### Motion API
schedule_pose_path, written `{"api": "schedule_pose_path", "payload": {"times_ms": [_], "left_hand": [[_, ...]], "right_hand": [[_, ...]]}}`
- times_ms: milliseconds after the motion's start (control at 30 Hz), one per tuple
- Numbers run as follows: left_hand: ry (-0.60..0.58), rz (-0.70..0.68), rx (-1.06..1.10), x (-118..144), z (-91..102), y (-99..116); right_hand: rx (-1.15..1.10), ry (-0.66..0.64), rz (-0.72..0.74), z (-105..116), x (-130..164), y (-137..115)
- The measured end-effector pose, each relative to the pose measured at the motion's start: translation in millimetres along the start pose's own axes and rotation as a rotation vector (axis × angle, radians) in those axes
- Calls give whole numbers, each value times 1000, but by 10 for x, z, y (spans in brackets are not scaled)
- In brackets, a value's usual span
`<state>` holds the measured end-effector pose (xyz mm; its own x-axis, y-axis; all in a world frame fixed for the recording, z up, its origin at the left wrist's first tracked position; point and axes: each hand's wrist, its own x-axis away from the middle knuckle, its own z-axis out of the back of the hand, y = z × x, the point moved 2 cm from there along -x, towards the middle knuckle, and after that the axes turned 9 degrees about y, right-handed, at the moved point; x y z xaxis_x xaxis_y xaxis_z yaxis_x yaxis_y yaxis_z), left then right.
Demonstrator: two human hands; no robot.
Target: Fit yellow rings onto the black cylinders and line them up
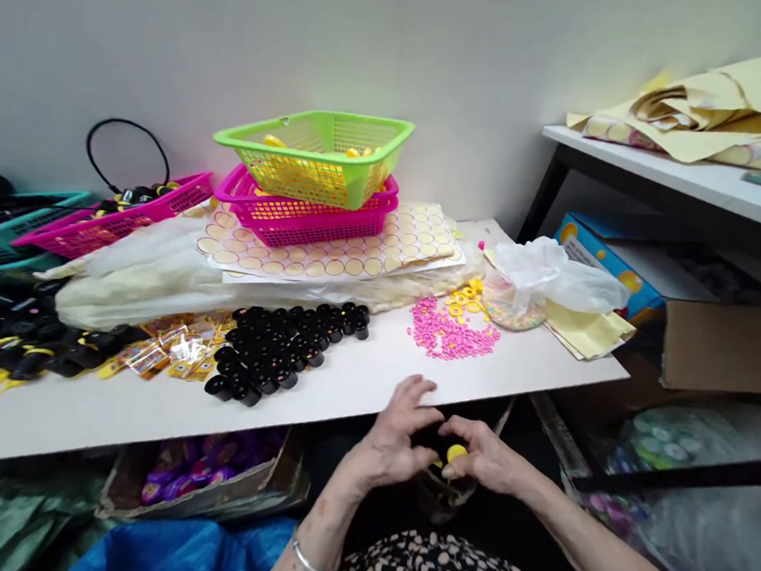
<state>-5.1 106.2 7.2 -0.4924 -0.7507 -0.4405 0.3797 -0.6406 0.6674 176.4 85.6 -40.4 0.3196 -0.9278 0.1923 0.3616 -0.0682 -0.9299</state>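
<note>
My right hand is closed, pinching a small round yellow piece between thumb and fingers. Close beside it, just off the table's front edge, my left hand has its thumb and index finger curved towards each other. A speck of yellow shows at that thumb's tip; whatever sits in the dark gap there blends with the background. On the table beyond my hands lie a patch of small pink pieces and some yellow rings. Left of these stand several black round cups.
A green basket with yellow parts rests on a pink basket, over sheets of round stickers. Wrapped packets lie left. Under the table is a carton of purple items. A shelf stands right.
</note>
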Motion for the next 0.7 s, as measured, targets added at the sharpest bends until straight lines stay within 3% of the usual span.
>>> {"api": "schedule_pose_path", "payload": {"times_ms": [100,167,200,367,533,700], "left_hand": [[389,254,-113,-98,340,-396],[583,444,-305,-192,484,-657],[618,507,-421,-248,521,-766],[619,603,-744,-484,510,-1088],[638,714,-759,-551,465,-1214],[660,699,-740,-562,469,-1205]], "right_hand": [[475,47,15,-72,-226,112],[766,-61,3,-148,-367,156],[876,-120,-10,-187,-429,172],[980,-187,-78,-290,-629,241],[974,-196,-83,-248,-670,300],[955,-208,-86,-225,-632,180]]}}
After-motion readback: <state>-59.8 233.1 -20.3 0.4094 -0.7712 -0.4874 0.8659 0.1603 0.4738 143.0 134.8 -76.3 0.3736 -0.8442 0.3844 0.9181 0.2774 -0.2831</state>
